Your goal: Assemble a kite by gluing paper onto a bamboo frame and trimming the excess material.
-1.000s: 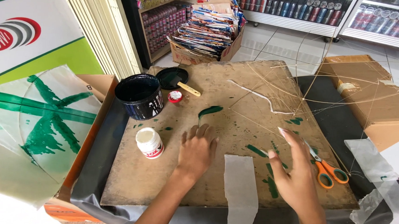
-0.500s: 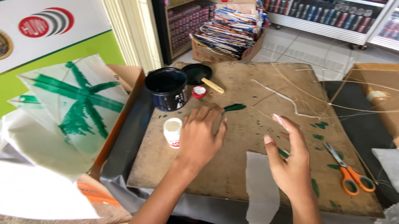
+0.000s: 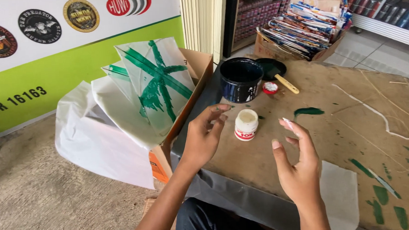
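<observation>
Both hands have lifted off the surface (image 3: 334,137): left hand (image 3: 203,138) and right hand (image 3: 298,166) hover empty, fingers spread, flanking the capped white glue bottle (image 3: 246,124); the dark paint tub (image 3: 241,80) stands behind.

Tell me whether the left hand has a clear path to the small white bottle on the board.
Probably yes. The left hand hangs open just beside the small white bottle, fingertips nearly at its cap, with nothing between them. The dark blue pot stands behind, out of the way.

Blk paint tin (image 3: 241,80), green-painted kites (image 3: 159,87).

Cardboard work board (image 3: 334,137) cut off right, white paper sheet (image 3: 341,194) cropped below
</observation>
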